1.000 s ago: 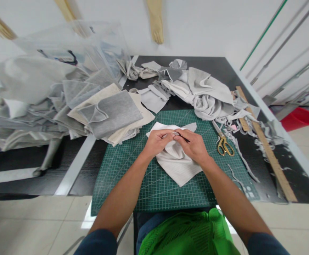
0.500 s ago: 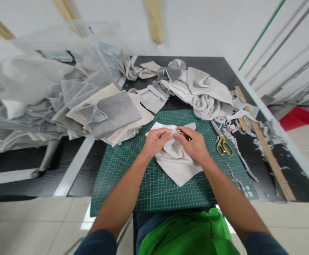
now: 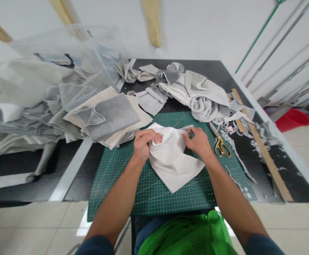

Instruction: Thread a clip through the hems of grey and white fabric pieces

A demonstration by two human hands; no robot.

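A white piece of fabric [image 3: 172, 156] lies rumpled on the green cutting mat [image 3: 117, 184], one corner pointing toward me. My left hand [image 3: 145, 142] is closed on its left side, with the edge bunched under the fingers. At the upper right edge, my right hand [image 3: 197, 140] pinches the fabric between thumb and fingers. Something small and dark shows inside the right hand's grip; its kind is hidden. Gold-handled scissors [image 3: 222, 146] lie on the mat just right of that hand.
Stacked grey and beige fabric pieces [image 3: 112, 113] cover the left side, before a clear plastic box [image 3: 64, 46]. More crumpled fabric [image 3: 207, 94] lies at the back. On the right are a wooden ruler [image 3: 266, 152] and scraps [image 3: 241, 156]. A red bucket [image 3: 294, 119] stands beyond the table.
My hands were together at the fabric's upper middle. They have moved apart, left hand to the left and right hand to the right, and the fabric is spread wider between them.
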